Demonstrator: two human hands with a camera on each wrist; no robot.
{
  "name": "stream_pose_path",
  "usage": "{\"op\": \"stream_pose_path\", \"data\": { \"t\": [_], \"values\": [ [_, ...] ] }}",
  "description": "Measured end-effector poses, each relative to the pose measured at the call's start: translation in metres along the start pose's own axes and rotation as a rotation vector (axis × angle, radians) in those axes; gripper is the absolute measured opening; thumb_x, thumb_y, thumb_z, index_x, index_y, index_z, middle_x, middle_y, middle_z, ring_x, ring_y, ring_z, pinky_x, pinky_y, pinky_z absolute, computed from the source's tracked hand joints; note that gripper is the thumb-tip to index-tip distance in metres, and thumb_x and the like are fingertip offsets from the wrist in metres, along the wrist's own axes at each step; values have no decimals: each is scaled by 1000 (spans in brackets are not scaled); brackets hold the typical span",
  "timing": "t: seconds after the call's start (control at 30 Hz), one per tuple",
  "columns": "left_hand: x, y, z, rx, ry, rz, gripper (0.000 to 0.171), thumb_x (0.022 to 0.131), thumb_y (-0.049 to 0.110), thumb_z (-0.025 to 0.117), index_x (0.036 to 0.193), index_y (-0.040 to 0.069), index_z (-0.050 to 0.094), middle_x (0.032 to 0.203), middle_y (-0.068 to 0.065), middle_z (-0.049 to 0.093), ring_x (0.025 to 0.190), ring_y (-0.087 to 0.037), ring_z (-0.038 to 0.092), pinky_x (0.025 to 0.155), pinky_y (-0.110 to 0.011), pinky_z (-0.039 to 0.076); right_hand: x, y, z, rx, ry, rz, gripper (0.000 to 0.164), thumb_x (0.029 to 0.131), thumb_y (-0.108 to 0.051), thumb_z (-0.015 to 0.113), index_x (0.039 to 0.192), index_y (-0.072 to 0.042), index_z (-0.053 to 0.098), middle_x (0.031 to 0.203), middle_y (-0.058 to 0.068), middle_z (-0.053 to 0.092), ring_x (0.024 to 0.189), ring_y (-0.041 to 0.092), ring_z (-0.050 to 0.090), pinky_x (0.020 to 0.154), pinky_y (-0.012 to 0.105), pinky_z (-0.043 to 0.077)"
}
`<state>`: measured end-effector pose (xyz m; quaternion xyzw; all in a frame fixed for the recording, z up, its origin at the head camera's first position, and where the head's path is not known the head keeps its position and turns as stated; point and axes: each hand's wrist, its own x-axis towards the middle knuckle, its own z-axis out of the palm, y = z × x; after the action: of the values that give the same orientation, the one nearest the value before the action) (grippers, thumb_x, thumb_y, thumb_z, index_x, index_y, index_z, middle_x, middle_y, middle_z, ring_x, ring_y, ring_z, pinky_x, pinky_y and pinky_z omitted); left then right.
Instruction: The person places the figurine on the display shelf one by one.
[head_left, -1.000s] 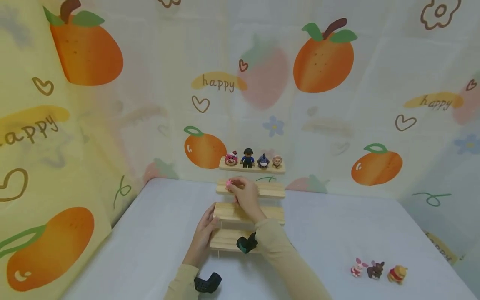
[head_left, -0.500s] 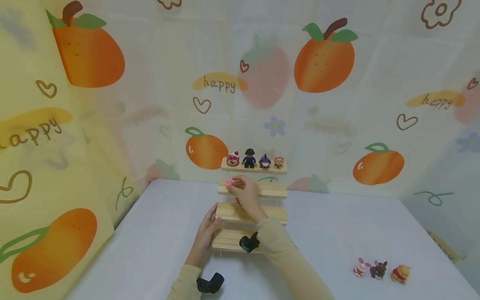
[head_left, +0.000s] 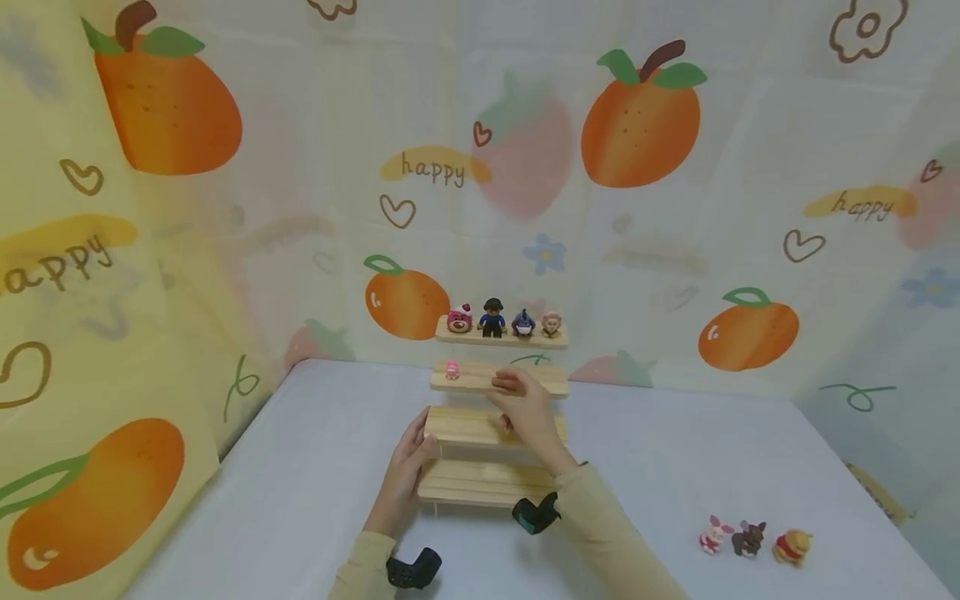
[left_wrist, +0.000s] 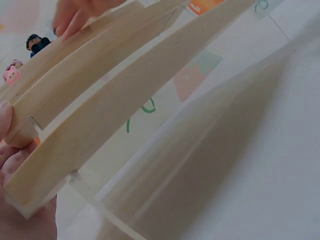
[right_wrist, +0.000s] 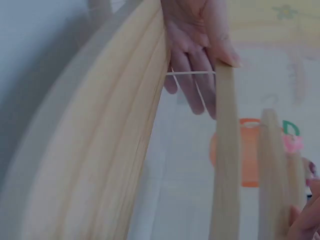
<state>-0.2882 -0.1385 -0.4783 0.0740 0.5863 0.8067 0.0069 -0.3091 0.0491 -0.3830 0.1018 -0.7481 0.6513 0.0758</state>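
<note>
A wooden display shelf (head_left: pixel 487 477) with several stepped tiers stands on the table. At its left side, my left hand (head_left: pixel 407 467) holds the end of a lower tier, the thumb on top and the fingers behind, as the right wrist view shows. A small pink figurine (head_left: pixel 452 370) stands at the left of the second tier from the top; the left wrist view shows its pink head (left_wrist: pixel 12 75) too. My right hand (head_left: pixel 531 412) is in front of that tier's middle, to the right of the figurine, with loosely bent fingers and nothing visible in them.
Along the top tier stand several figurines: a pink bear (head_left: pixel 460 319), a dark-capped figure (head_left: pixel 492 318), a blue donkey (head_left: pixel 523 322) and a pale round-faced one (head_left: pixel 551 323). A piglet (head_left: pixel 714 535), a brown animal (head_left: pixel 748 539) and a yellow bear (head_left: pixel 792 547) stand on the table at right.
My right hand has let go of the pink figurine and drawn away to the right. The figurine stays standing on its tier. My left hand keeps its hold on the shelf.
</note>
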Motion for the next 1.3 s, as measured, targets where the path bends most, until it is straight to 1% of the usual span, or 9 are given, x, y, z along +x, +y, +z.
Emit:
{"op": "stream_pose_path", "data": {
  "t": [0.17,0.33,0.37,0.47,0.57,0.6,0.77,1.03,1.3],
  "values": [
    [-3,-3,0,-6,0,18,65,89,26,55,141,6,22,145,-12,19,130,-23,18,104,-38,15,-27,-4,-40,-75,22,11,36,82,-8,65,117,-1,56,105,17,61,35,14,46,34,23,38],
    [-1,-8,4,-25,-9,8,64,89,27,56,141,8,23,145,-11,19,130,-22,18,104,-38,15,-45,-1,-86,-134,38,-72,38,81,-14,67,116,-3,56,104,18,62,36,21,48,33,28,42],
    [-1,-8,5,-28,-9,6,64,89,28,56,141,9,24,145,-10,20,130,-22,18,104,-38,16,-41,19,-99,-116,21,-119,39,82,-17,67,117,-4,56,105,17,61,37,20,49,34,27,43],
    [0,-10,6,-25,-15,9,64,89,29,56,141,9,24,145,-10,20,130,-22,19,104,-38,17,-52,25,-120,-147,54,-142,39,81,-21,68,116,-6,56,105,14,62,37,19,49,35,27,43],
    [1,-11,6,-31,-24,6,63,89,28,55,141,11,24,145,-8,21,130,-21,20,104,-37,17,-63,33,-136,-185,93,-84,37,81,-19,67,114,-7,56,106,15,61,38,20,49,36,27,44],
    [1,-10,6,-27,-25,5,63,89,29,55,141,12,24,144,-7,21,130,-20,20,104,-37,17,-73,17,-135,-219,118,-28,36,81,-17,67,113,-6,56,105,17,61,38,23,49,36,29,44],
    [1,-6,2,-2,-12,8,61,89,32,55,141,18,26,143,-4,24,129,-18,22,103,-38,17,-87,37,-147,-232,99,84,37,83,-13,65,116,-1,53,109,21,58,38,20,49,36,30,45],
    [-3,7,2,-8,-26,-3,59,92,23,51,142,12,21,145,-9,18,130,-22,17,104,-40,14,-110,62,-173,-260,154,160,38,84,-24,64,113,-1,55,109,20,58,38,16,49,35,31,44],
    [0,0,-1,22,-15,22,61,91,26,53,142,10,22,145,-10,20,130,-23,18,104,-41,15,-133,59,-192,-373,214,255,35,85,-21,63,114,-2,55,109,20,57,40,18,49,38,28,43]
  ]
}}
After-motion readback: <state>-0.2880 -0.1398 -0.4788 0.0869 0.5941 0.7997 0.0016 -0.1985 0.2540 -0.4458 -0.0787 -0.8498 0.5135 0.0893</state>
